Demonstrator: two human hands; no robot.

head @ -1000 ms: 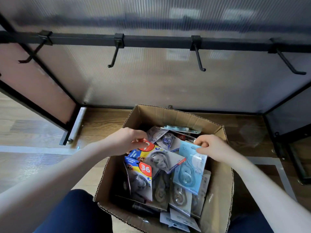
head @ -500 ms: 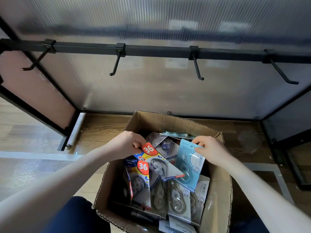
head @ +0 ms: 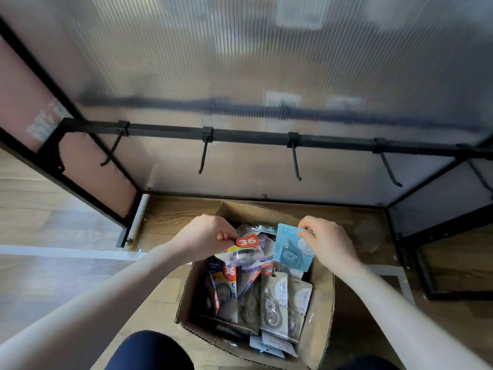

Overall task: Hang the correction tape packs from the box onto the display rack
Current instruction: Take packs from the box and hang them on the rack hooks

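1. My left hand (head: 205, 237) pinches the top of a pack with a red "36" tag (head: 246, 251), fingers curled on its edge, above the box's (head: 321, 311) far left corner.
2. My right hand (head: 326, 240) pinches the top right corner of a light blue pack (head: 289, 249) above the far right corner.
3. More packs (head: 274, 303) lie heaped inside the box, which stands on the floor.
4. Beyond its far edge, the rack's bar (head: 253, 136) carries bare hooks (head: 203, 156).

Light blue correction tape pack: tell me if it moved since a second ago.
Yes. The light blue correction tape pack has risen from the cardboard box, toward its far rim.
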